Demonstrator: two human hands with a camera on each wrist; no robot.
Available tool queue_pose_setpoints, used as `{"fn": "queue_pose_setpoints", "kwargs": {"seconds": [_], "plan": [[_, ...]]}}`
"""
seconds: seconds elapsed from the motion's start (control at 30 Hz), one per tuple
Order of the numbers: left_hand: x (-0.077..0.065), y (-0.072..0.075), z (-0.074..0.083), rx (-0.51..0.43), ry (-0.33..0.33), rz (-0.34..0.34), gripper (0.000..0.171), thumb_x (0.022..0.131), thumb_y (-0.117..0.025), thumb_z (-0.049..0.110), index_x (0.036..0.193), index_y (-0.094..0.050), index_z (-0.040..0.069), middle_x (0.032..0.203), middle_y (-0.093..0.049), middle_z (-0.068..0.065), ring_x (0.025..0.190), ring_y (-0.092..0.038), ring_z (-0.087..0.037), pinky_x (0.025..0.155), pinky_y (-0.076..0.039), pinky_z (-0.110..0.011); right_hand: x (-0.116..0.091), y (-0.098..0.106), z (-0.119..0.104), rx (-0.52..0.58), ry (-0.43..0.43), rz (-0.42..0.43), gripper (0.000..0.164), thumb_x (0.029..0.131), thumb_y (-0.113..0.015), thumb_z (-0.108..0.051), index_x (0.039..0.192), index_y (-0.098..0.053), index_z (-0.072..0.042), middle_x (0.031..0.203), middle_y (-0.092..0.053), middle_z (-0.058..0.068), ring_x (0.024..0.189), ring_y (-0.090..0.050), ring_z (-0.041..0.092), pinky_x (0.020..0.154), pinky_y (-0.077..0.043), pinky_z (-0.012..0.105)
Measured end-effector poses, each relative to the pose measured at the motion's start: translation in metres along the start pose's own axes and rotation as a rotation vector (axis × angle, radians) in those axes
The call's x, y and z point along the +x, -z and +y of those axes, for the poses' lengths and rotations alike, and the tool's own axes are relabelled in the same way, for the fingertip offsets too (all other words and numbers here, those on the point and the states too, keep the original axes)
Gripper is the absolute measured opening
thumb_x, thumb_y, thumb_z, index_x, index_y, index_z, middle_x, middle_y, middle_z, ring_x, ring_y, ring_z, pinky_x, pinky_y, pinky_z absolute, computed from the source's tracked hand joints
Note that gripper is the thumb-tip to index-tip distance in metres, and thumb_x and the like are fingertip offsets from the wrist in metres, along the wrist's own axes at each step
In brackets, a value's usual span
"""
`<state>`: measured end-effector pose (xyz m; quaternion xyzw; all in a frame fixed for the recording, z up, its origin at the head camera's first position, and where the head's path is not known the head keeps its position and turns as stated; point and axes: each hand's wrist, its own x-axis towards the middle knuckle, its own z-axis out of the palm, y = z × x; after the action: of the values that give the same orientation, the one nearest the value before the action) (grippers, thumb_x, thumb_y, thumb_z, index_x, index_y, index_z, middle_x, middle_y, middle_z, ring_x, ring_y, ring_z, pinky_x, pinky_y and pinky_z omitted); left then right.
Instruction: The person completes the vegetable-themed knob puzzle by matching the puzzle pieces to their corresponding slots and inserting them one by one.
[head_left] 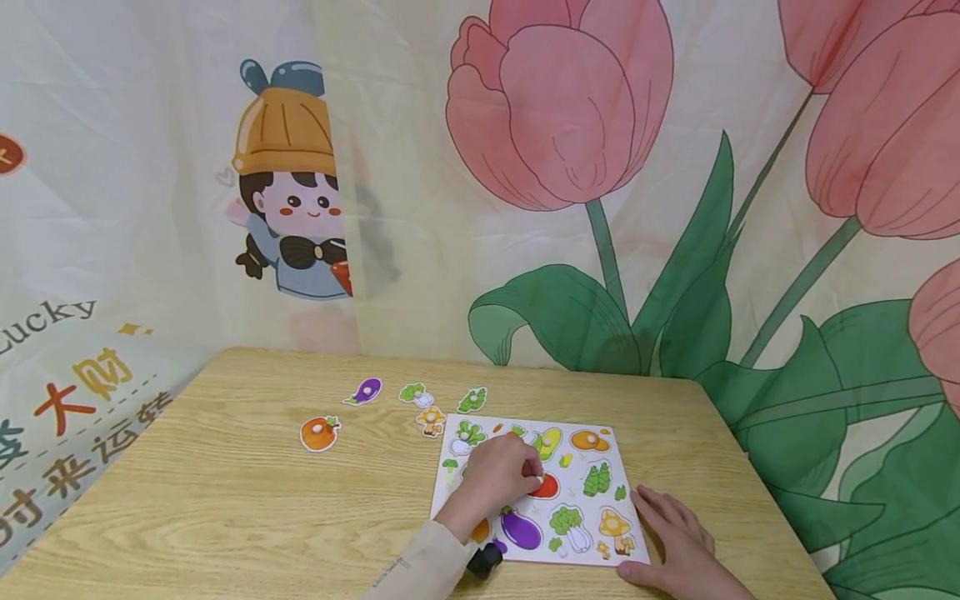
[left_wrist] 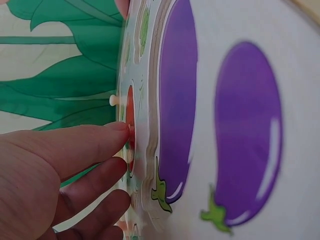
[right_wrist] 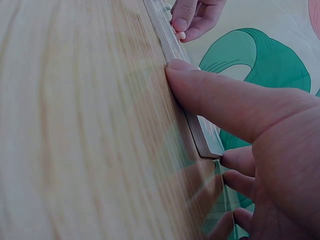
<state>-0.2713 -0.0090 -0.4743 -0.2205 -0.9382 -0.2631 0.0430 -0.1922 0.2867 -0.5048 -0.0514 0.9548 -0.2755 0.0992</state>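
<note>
A white puzzle board [head_left: 551,552] with printed vegetables lies on the table. My left hand [head_left: 498,477] is over its middle, thumb and fingertips pinching the small pale knob of a red tomato piece [head_left: 548,487]. In the left wrist view that red piece [left_wrist: 130,107] appears edge-on at the thumb tip, beside the printed eggplants [left_wrist: 247,130]. My right hand [head_left: 678,542] rests at the board's near right corner. In the right wrist view its thumb [right_wrist: 215,97] presses the near edge, while the other fingertips touch the right edge. Part of the board is hidden under the left hand.
Loose knobbed pieces lie beyond the board and to its left: an eggplant [head_left: 367,391], a cabbage [head_left: 416,394], a mushroom [head_left: 431,421], a green leafy piece [head_left: 472,400] and an orange pumpkin-like piece [head_left: 318,434]. A printed curtain [head_left: 405,317] hangs behind the wooden table [head_left: 225,500].
</note>
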Motion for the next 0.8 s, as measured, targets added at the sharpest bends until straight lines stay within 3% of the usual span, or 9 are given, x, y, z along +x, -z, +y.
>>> {"fn": "queue_pose_setpoints", "kwargs": {"seconds": [0.4,0.53,0.8], "plan": [[0.003,0.007,-0.003,-0.033,-0.019,0.019,0.007,0.088,-0.086,0.020,0.084,-0.081,0.023,0.075,-0.060,0.014,0.074,-0.051,-0.008,0.067,-0.042,-0.028,0.001,0.002,0.004,-0.001,0.014,0.005,0.106,0.084,-0.085,-0.058,0.164,-0.038,-0.008,0.171,-0.028,0.015,0.153,-0.016,0.052,0.108,-0.017,0.083],[0.005,0.014,-0.008,-0.061,-0.022,0.033,0.005,0.088,-0.085,0.019,0.088,-0.081,0.021,0.079,-0.064,0.012,0.076,-0.054,-0.008,0.069,-0.044,-0.028,0.001,0.003,0.004,0.002,0.011,0.003,0.106,0.084,-0.084,-0.058,0.164,-0.038,-0.008,0.171,-0.028,0.015,0.153,-0.015,0.053,0.107,-0.018,0.083],[0.012,0.034,-0.025,-0.024,0.013,0.044,0.006,0.089,-0.085,0.023,0.092,-0.081,0.022,0.086,-0.070,0.008,0.080,-0.060,-0.009,0.069,-0.048,-0.031,0.004,-0.001,0.004,0.000,-0.024,-0.003,0.110,0.080,-0.086,-0.063,0.165,-0.038,-0.012,0.171,-0.029,0.013,0.154,-0.016,0.052,0.107,-0.019,0.082]]}}
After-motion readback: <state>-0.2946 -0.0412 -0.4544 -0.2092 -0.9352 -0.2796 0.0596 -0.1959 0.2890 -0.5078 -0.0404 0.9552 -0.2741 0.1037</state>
